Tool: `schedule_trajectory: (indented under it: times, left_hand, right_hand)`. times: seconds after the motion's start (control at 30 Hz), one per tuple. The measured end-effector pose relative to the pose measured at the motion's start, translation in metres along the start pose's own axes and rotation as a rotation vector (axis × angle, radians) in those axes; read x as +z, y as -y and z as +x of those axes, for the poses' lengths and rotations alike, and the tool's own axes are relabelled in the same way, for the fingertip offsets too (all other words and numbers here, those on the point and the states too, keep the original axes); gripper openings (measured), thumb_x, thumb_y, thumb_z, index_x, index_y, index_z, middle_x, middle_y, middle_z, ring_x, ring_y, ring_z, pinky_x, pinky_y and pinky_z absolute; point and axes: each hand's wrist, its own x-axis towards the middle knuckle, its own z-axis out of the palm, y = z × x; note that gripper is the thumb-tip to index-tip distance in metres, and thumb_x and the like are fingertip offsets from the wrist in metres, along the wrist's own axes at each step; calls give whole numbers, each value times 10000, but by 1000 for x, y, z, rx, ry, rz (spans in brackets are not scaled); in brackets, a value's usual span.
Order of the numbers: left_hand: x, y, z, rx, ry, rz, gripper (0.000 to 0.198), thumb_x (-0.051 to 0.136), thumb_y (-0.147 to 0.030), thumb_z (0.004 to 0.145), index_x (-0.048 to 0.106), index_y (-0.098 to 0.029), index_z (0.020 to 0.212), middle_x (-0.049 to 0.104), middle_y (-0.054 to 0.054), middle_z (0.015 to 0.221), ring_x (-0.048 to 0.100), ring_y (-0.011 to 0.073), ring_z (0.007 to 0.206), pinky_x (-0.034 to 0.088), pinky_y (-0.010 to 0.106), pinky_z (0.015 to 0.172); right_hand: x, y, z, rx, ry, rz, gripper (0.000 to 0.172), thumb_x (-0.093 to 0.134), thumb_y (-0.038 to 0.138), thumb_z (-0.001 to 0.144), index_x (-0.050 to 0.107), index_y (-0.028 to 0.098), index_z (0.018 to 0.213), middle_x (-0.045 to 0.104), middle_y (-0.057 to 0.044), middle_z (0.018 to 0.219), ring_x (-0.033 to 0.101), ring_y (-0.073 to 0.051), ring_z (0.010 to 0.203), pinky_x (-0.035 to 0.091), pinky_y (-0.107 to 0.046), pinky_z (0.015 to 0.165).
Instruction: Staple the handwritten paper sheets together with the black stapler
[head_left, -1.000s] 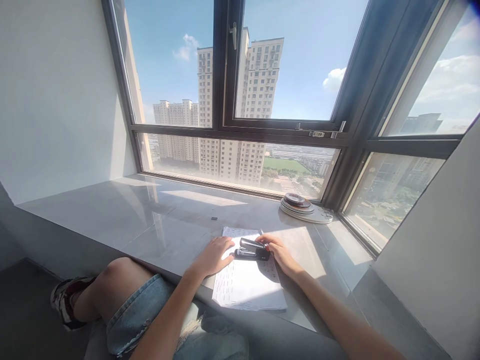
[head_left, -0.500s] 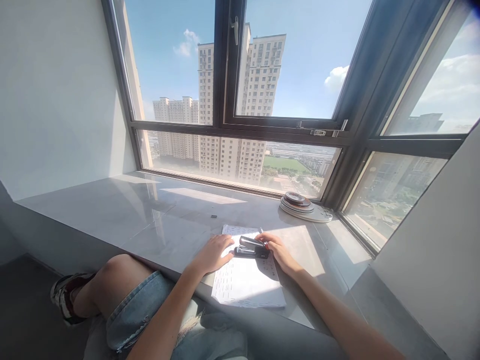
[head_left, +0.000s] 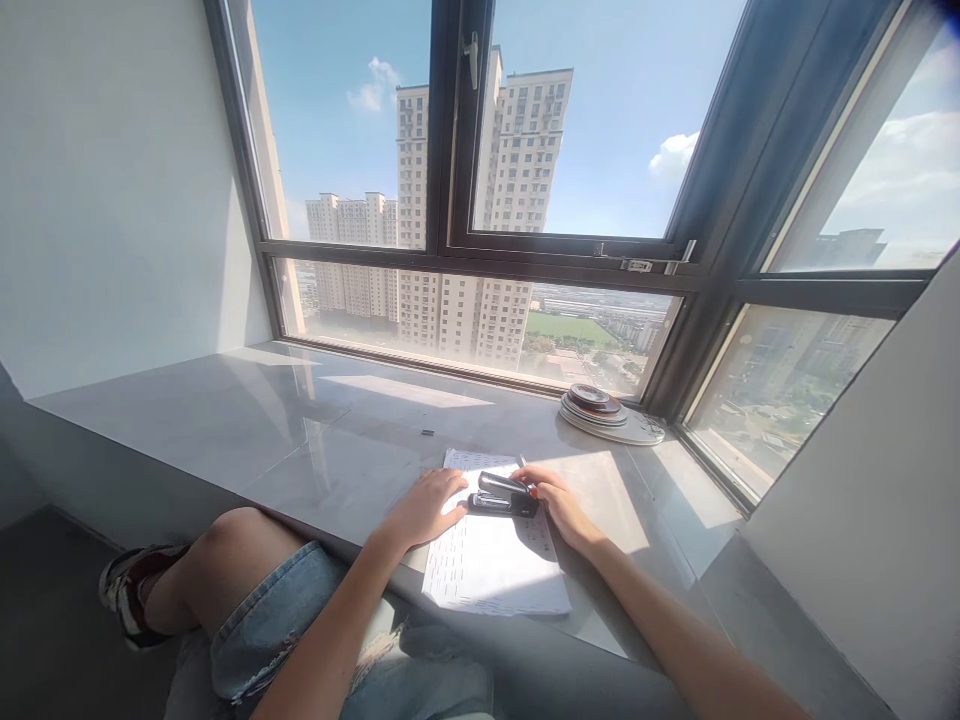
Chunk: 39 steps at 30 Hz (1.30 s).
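Observation:
A black stapler [head_left: 504,496] lies across white paper sheets [head_left: 499,575] marked with many short dark dashes. Its upper arm is raised at the left end, leaving a gap above the base. My right hand [head_left: 553,497] grips the stapler's right end, its fingers closed around it. At the stapler's left end, my left hand [head_left: 429,508] rests on the paper's edge with fingers stretched out, the fingertips close to the base. Whether they touch the stapler I cannot tell.
A small dark strip of what looks like staples [head_left: 427,433] lies beyond the paper on the grey tiled sill [head_left: 225,430]. Near the window corner stands a stack of round plates or discs [head_left: 596,408]. Window frames [head_left: 480,262] border the sill's far side.

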Motion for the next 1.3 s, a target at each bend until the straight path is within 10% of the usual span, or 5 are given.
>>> schedule_trajectory:
  times: [1.3]
  left_hand:
    - [-5, -6, 0, -21, 19, -31, 340, 608, -324, 959, 592, -274, 1294, 598, 61, 1398, 553, 286, 1297, 457, 480, 1092]
  right_hand:
    - [2, -2, -2, 33, 76, 190, 340, 528, 246, 699, 710, 196, 982, 696, -84, 960, 610, -251, 860, 489, -374, 776]
